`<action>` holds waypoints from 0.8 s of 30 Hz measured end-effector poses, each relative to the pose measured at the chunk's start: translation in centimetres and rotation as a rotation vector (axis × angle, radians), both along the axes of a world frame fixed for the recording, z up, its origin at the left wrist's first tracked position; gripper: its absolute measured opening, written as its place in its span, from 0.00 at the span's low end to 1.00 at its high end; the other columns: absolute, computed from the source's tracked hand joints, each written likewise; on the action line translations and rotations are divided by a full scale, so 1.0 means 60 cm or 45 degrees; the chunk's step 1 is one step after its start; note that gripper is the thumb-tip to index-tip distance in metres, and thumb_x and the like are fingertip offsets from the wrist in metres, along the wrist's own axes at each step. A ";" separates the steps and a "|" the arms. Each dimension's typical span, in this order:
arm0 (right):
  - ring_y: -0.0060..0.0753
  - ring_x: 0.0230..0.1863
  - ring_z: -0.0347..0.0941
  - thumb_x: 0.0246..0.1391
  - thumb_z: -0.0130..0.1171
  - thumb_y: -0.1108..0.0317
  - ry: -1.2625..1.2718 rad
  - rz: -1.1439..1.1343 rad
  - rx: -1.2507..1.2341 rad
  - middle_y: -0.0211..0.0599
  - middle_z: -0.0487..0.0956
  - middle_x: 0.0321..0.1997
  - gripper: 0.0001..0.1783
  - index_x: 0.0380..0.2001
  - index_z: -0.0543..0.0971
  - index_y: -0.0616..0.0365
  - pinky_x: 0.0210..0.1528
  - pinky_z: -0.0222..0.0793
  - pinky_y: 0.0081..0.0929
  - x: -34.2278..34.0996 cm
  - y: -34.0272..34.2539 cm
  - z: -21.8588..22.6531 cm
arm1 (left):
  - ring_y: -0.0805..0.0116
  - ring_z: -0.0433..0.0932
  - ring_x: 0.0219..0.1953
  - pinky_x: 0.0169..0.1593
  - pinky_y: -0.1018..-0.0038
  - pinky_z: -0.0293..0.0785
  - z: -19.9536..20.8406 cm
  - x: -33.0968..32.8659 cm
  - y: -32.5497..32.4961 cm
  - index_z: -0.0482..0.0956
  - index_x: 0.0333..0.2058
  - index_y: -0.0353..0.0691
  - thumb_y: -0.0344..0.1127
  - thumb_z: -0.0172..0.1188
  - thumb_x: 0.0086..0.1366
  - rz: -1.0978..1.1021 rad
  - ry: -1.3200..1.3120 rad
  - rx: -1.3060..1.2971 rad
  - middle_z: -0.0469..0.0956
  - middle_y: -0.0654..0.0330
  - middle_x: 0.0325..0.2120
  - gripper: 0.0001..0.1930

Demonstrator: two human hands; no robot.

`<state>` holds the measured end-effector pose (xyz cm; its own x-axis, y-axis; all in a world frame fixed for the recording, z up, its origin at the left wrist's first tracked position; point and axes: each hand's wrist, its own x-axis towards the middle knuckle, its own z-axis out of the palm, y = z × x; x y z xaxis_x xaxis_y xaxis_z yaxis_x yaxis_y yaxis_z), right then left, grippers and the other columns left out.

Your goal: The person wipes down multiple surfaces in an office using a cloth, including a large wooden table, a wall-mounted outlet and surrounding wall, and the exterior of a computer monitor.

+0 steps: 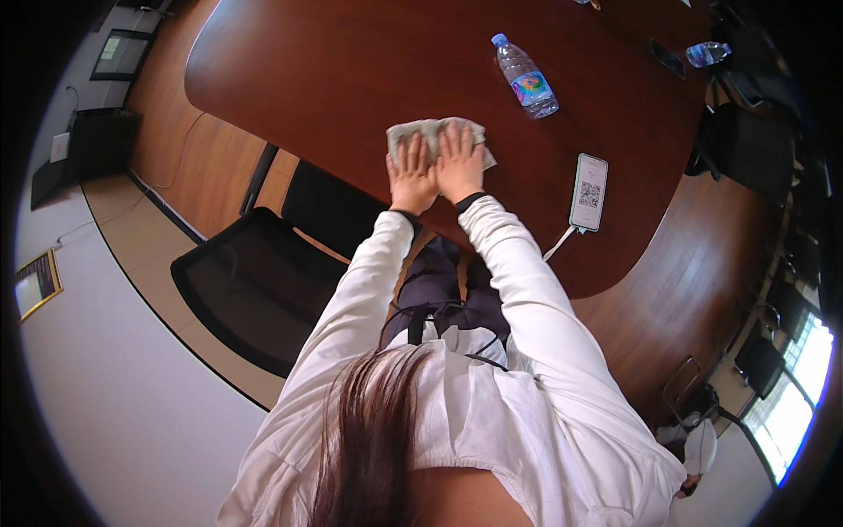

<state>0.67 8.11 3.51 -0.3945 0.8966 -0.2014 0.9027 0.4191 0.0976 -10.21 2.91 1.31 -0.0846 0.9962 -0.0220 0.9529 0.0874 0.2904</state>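
Head view shows both hands, left hand (pixel 411 169) and right hand (pixel 461 163), fingers together, pressing flat on a cloth (pixel 433 132) mid-wipe; next likely needs a steady push across the table (pixel 351 79).

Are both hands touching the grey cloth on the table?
Touching. The head view shows the left hand and right hand pressed flat, side by side, on the grey cloth lying on the wooden table.

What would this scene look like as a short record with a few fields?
Left hand: left hand flat on the grey cloth
Right hand: right hand flat on the same cloth, beside the left
Surface: dark wooden table
Nearby: plastic water bottle lying down; phone with white cable
Seat: black chair at the table edge
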 end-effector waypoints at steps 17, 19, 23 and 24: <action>0.50 0.74 0.39 0.60 0.44 0.53 0.118 -0.168 0.090 0.40 0.45 0.75 0.33 0.66 0.59 0.52 0.66 0.46 0.57 0.206 -0.194 0.007 | 0.54 0.42 0.71 0.67 0.43 0.35 0.024 0.178 -0.145 0.57 0.65 0.40 0.46 0.45 0.65 -0.323 -0.004 0.052 0.50 0.58 0.68 0.32; 0.51 0.74 0.40 0.59 0.44 0.54 0.085 -0.233 0.106 0.42 0.44 0.75 0.33 0.66 0.60 0.53 0.67 0.47 0.55 0.239 -0.187 0.005 | 0.56 0.44 0.71 0.68 0.44 0.36 0.019 0.205 -0.122 0.58 0.65 0.40 0.47 0.46 0.64 -0.405 -0.091 0.099 0.51 0.59 0.68 0.32; 0.52 0.74 0.40 0.59 0.44 0.55 0.013 -0.378 0.120 0.43 0.44 0.75 0.32 0.65 0.61 0.54 0.67 0.48 0.55 0.270 -0.147 -0.006 | 0.56 0.43 0.71 0.68 0.44 0.37 0.018 0.237 -0.057 0.59 0.64 0.40 0.48 0.45 0.64 -0.540 -0.111 0.105 0.50 0.60 0.68 0.32; 0.52 0.74 0.40 0.58 0.44 0.55 -0.001 -0.393 0.116 0.43 0.44 0.75 0.33 0.66 0.61 0.54 0.67 0.49 0.54 0.271 -0.136 -0.009 | 0.56 0.43 0.71 0.68 0.44 0.37 0.013 0.239 -0.044 0.59 0.64 0.41 0.48 0.45 0.64 -0.545 -0.118 0.105 0.50 0.60 0.68 0.32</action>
<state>16.95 -0.08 2.95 -0.1007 0.9883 -0.1149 0.9857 0.1147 0.1231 4.12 0.28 2.11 0.3341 0.9398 0.0713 0.8677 -0.3362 0.3660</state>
